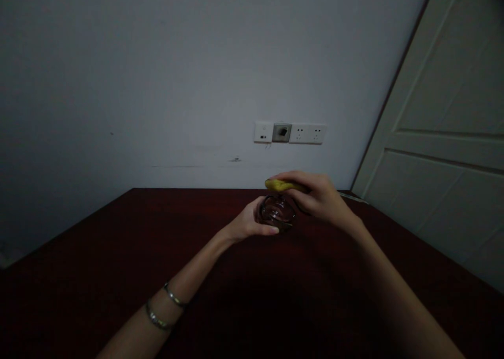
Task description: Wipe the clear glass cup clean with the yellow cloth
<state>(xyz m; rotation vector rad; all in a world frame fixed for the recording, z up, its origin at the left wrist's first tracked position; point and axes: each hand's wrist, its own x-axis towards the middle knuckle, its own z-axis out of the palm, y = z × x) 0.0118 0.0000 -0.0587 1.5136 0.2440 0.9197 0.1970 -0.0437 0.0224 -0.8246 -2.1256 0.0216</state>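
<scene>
My left hand (252,220) is wrapped round the left side of a dark, see-through glass vessel (277,212), its thumb along the near side. The vessel's round top faces me; dim light hides its full shape. In my right hand (321,195) is a yellow cloth or sponge (277,185), pinched between thumb and fingers. The yellow piece is at the vessel's far upper edge; I cannot tell whether they touch. Two metal bangles (158,317) circle my left forearm.
Beneath my hands spreads a dark red table (189,222). Its far edge meets a pale wall (177,86) with a row of sockets and switches (299,133). A panelled white door (444,138) stands at the right. A thin pale strip (354,197) lies at the table's far right corner.
</scene>
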